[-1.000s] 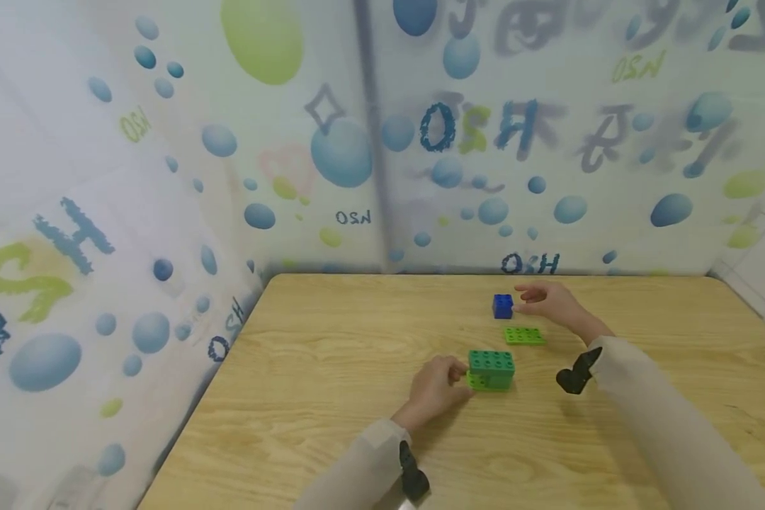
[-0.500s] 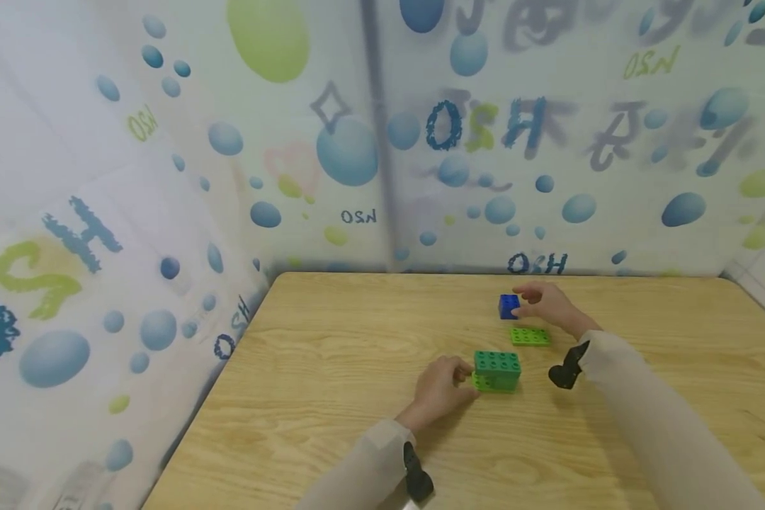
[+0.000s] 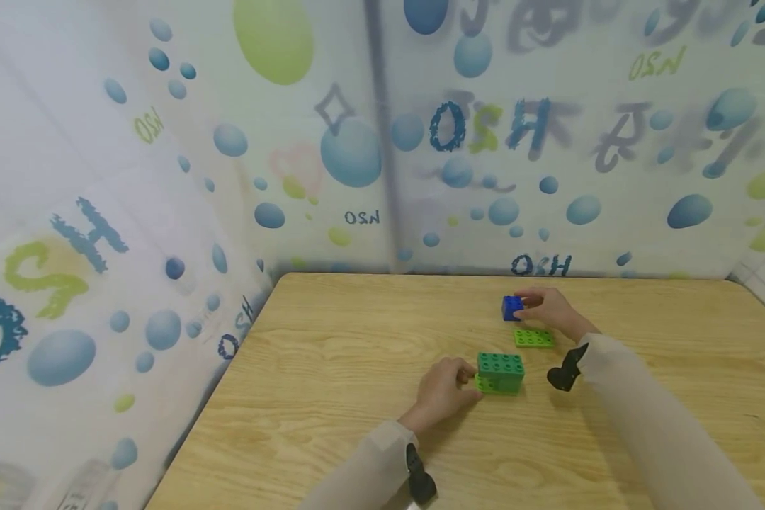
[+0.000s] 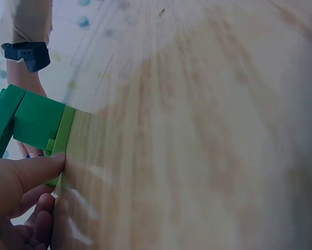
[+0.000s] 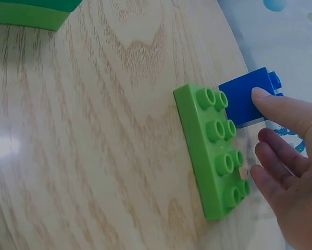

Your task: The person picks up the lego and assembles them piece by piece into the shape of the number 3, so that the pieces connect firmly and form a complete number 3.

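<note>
A pale wooden table point(image 3: 331, 397) stands in a corner closed off by printed sheeting point(image 3: 166, 177), which is covered in blue and green bubbles and lettering.

Nearest the person, two light sleeves reach out over the tabletop, each with a dark wrist-worn device point(image 3: 418, 480) strapped near the cuff. The left hand point(image 3: 443, 392) rests on the wood with its fingers curled, and its fingertips point(image 4: 46, 162) press against the left end of a stack of two bricks: a dark green brick point(image 3: 501, 365) sitting on a light green plate point(image 3: 484, 384). In the left wrist view the thumb lies against the edge of the light green plate, with the dark green brick point(image 4: 25, 122) rising just past it. Whether the hand actually pinches the stack or only steadies it cannot be told.

Further out, a second light green flat plate point(image 3: 534, 338) lies by itself on the table, studs up, a little apart from the stack. The right wrist view shows it with two rows of four studs point(image 5: 218, 156).

Beyond it, close to the far edge of the table, sits a small blue brick point(image 3: 512, 307), just beside the flat plate's far end. The right hand point(image 3: 551, 312) is at the blue brick, its fingers loosely extended; one fingertip point(image 5: 262, 96) touches the brick's side while the other fingers hover spread beside the plate, not closed round anything.
</note>
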`<state>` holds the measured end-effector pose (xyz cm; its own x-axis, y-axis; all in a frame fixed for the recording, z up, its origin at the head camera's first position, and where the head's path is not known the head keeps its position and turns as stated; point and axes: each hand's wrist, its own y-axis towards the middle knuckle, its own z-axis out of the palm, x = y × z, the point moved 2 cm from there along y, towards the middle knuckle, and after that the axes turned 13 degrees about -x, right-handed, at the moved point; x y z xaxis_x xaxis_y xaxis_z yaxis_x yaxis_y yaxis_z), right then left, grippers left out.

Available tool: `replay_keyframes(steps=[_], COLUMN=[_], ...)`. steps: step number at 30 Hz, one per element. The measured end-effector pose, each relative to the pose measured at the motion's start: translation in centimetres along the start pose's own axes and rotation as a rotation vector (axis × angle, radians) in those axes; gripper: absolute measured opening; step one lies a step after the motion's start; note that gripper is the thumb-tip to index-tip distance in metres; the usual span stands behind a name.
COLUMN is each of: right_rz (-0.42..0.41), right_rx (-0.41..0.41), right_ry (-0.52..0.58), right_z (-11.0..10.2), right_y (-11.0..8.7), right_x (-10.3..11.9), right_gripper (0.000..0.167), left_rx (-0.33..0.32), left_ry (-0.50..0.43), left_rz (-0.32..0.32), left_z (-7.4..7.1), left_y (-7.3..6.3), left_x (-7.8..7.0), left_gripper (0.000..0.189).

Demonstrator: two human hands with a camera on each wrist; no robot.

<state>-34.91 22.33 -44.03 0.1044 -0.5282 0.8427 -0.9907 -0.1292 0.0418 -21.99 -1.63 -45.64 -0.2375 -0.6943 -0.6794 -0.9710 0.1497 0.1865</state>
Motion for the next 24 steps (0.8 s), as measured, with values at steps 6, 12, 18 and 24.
replay_keyframes(steps=[6,12,18,24], right_rz=[0.016,0.026,0.008,-0.023], right_rx=[-0.018,-0.048,-0.08,-0.076], right_ry=[-0.01,-0.008,-0.015,-0.01], right_z=[0.2,0.3,-0.1,-0.4], right_y=[-0.1,-0.1,-0.4,-0.7], right_x=[0.4,0.0,0.8,2.1], right_gripper=[0.058,0.056,0.056,0.057], left_rx=[-0.001,-0.014,-0.014,-0.007], left_ry=[-0.001,0.011,-0.006,-0.013], left_rz=[-0.007,0.005,0.002,-0.007], left_z=[0.0,0.2,0.1,0.1], left_y=[-0.1,-0.3,-0.2,-0.1], left_x=[-0.1,-0.1,-0.1,0.0], left_gripper=[0.031,0.031,0.032,0.031])
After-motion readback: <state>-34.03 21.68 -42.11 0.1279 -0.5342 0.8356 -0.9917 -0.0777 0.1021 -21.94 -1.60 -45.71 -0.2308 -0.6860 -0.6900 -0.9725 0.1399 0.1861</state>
